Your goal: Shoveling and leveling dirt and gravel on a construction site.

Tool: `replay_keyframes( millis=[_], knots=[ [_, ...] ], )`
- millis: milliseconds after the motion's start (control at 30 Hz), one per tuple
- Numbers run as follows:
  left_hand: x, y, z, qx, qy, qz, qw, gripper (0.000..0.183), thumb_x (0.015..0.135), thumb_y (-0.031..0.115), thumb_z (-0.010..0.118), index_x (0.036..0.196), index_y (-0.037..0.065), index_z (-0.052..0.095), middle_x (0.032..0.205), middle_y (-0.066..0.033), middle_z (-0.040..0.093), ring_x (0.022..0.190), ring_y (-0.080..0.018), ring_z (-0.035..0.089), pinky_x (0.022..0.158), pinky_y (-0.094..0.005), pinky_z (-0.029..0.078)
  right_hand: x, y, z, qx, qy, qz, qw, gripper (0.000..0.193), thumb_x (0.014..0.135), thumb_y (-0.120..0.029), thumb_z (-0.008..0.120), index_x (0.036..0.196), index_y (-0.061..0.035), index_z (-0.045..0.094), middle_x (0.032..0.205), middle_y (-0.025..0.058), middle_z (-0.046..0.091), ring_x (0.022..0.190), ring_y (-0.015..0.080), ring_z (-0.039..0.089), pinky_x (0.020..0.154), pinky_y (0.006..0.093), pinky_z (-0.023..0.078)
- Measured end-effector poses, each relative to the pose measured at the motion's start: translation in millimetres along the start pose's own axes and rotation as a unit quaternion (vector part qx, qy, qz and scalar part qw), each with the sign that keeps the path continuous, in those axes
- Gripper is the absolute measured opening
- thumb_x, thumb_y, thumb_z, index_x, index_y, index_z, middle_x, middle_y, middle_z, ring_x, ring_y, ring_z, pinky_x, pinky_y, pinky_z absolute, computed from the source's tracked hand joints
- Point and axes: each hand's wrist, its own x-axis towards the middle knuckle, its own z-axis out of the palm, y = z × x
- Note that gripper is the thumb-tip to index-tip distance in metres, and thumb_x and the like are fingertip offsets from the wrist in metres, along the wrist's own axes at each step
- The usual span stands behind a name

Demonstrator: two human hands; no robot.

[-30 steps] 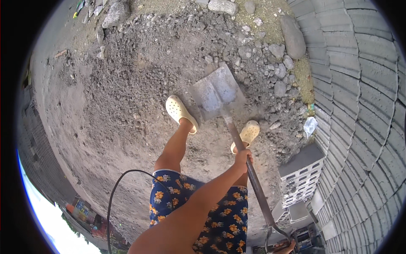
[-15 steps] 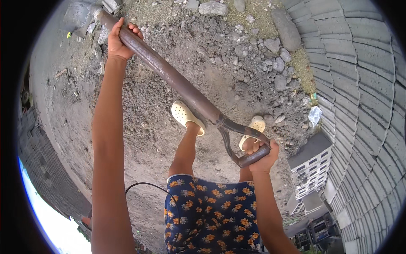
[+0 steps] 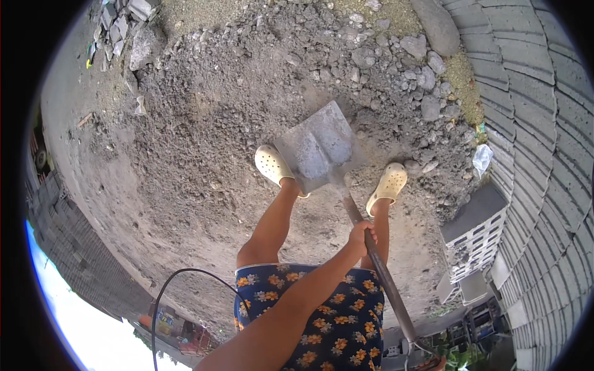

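Note:
A shovel (image 3: 388, 281) slants across the lower right, its flat grey metal blade (image 3: 312, 145) between my feet just over the loose soil. Whether the blade touches the ground I cannot tell. My left hand (image 3: 362, 237) wraps round the brown shaft a little behind the blade, with that forearm crossing in front of my shorts. At the lower edge, my right hand (image 3: 438, 363) shows only in part, at the forked grip end of the shovel. Cream clogs, a left one (image 3: 272, 163) and a right one (image 3: 388, 185), stand on either side of the blade.
Loose grey soil and rubble (image 3: 204, 111) cover the ground, with bigger stones (image 3: 427, 77) at the upper right. Stacked roof tiles or slabs (image 3: 526, 123) line the right side, beside hollow blocks (image 3: 479, 238). Broken block pieces (image 3: 145, 46) lie upper left. A black cable (image 3: 162, 290) loops at my left.
The shovel has swung round: its blade has come back between my feet and its grip end has dropped toward the lower right. Both hands have moved with it, the left downward and rightward.

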Motion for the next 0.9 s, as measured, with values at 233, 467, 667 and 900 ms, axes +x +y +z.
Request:
replay_keyframes(
  millis=[233, 467, 667, 900],
  knots=[
    [41.9, 158.1, 67.0, 0.057, 0.056, 0.125, 0.989, 0.012, 0.064, 0.010, 0.053, 0.066, 0.008, 0.042, 0.058, -0.0045, 0.041, 0.048, -0.0164, 0.042, 0.046, -0.0309, 0.038, 53.9, 37.1, 166.0, -0.009, -0.107, -0.021, 0.994, 0.040, 0.074, -0.047, 0.043, 0.050, -0.0155, 0.039, 0.040, 0.0011, 0.041, 0.032, 0.0172, 0.040, 0.032, 0.0291, 0.033],
    [48.1, 124.6, 91.8, -0.031, -0.067, 0.140, 0.987, 0.012, 0.064, 0.011, 0.053, 0.059, 0.011, 0.042, 0.054, -0.0005, 0.042, 0.050, -0.0144, 0.043, 0.051, -0.0315, 0.040, 80.6, -41.3, 183.8, -0.007, -0.162, -0.157, 0.974, 0.039, 0.077, -0.044, 0.042, 0.056, -0.0118, 0.041, 0.042, 0.0018, 0.041, 0.034, 0.0148, 0.041, 0.034, 0.0263, 0.035],
    [5.3, 119.2, 81.4, -0.209, -0.364, 0.212, 0.882, 0.011, 0.063, 0.010, 0.054, 0.058, 0.011, 0.043, 0.055, 0.0020, 0.044, 0.050, -0.0118, 0.044, 0.053, -0.0286, 0.041, 69.7, -136.1, 204.1, -0.053, -0.304, -0.511, 0.802, 0.040, 0.077, -0.042, 0.045, 0.066, -0.0034, 0.047, 0.053, 0.0056, 0.045, 0.044, 0.0143, 0.044, 0.043, 0.0250, 0.036],
    [-59.1, 114.6, 22.0, -0.285, -0.398, 0.278, 0.827, 0.014, 0.065, 0.012, 0.054, 0.058, 0.011, 0.043, 0.052, 0.0031, 0.044, 0.046, -0.0096, 0.044, 0.050, -0.0255, 0.042, 48.7, -137.0, 186.6, -0.103, -0.353, -0.601, 0.710, 0.045, 0.075, -0.045, 0.047, 0.073, -0.0004, 0.048, 0.058, 0.0074, 0.046, 0.053, 0.0162, 0.046, 0.050, 0.0273, 0.036]
  ],
)
